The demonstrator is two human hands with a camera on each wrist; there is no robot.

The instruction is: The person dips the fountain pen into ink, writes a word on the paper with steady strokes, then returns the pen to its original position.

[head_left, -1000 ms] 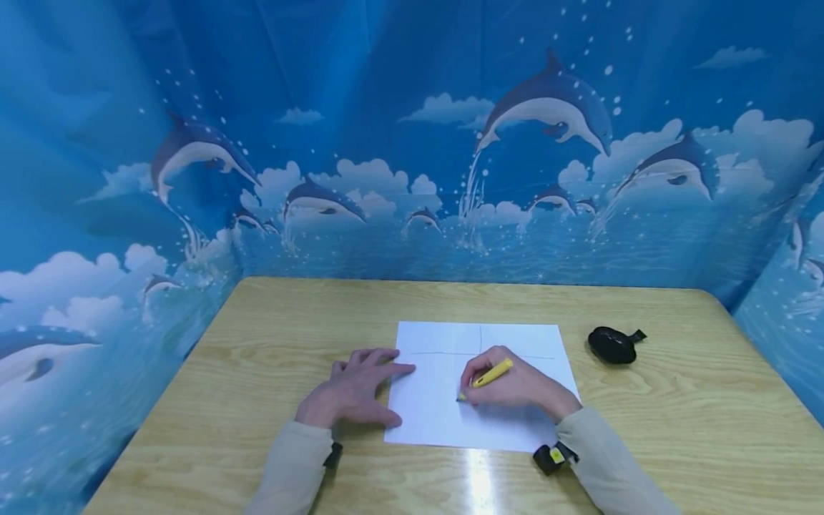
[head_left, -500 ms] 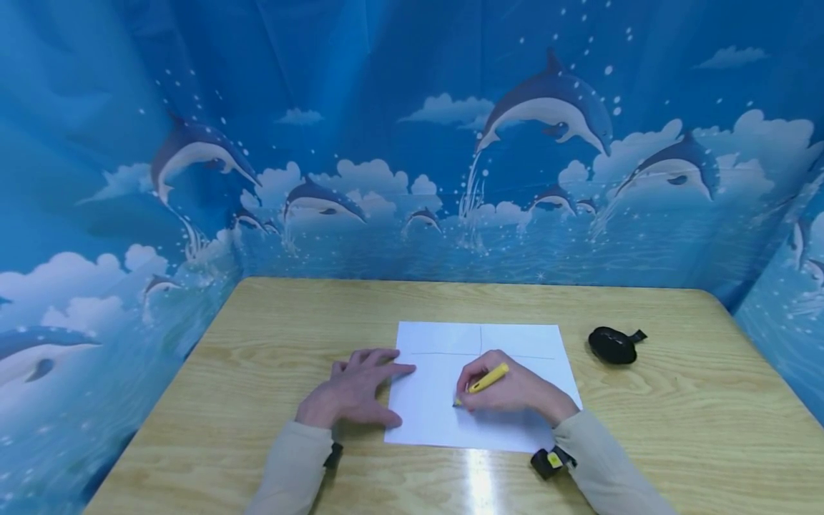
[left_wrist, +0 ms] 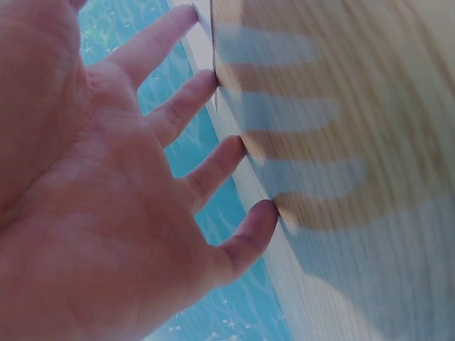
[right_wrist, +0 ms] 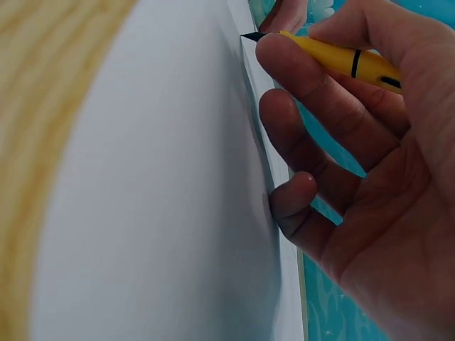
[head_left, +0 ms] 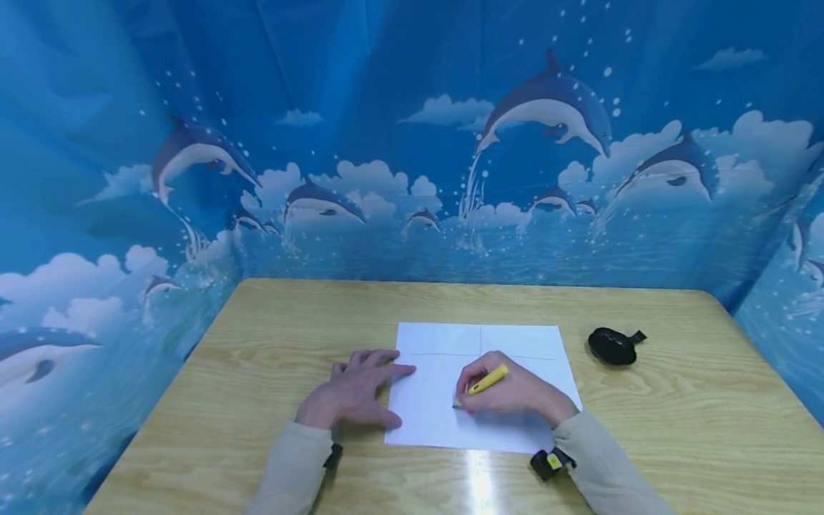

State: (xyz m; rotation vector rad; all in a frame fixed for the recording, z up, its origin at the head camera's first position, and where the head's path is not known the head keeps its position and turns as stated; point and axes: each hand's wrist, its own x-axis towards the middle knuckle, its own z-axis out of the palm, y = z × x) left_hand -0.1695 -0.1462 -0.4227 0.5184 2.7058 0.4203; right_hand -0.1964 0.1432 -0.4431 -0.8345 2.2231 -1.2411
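A white sheet of paper [head_left: 425, 400] lies on the wooden table, with thin drawn lines crossing near its top. My right hand [head_left: 508, 386] rests over the paper and pinches a yellow fountain pen [head_left: 491, 378]. In the right wrist view the pen [right_wrist: 334, 55] has a dark nib, pointed down at or very near the paper; contact cannot be told. My left hand [head_left: 354, 390] lies spread at the sheet's left edge, its index finger and thumb on the paper. The left wrist view shows that hand [left_wrist: 121, 192] with fingers apart, their tips against the surface.
A small black pouch-like object [head_left: 612, 346] with a tab sits to the right of the paper. The wooden table [head_left: 270, 322] reaches back to a blue dolphin-print curtain [head_left: 386, 143]. Each wrist wears a strapped black device; the right one [head_left: 547, 463] shows below the sheet.
Over the first half second my right hand and the pen shifted slightly left and toward me, and have stayed there since. My left hand and the paper keep their places.
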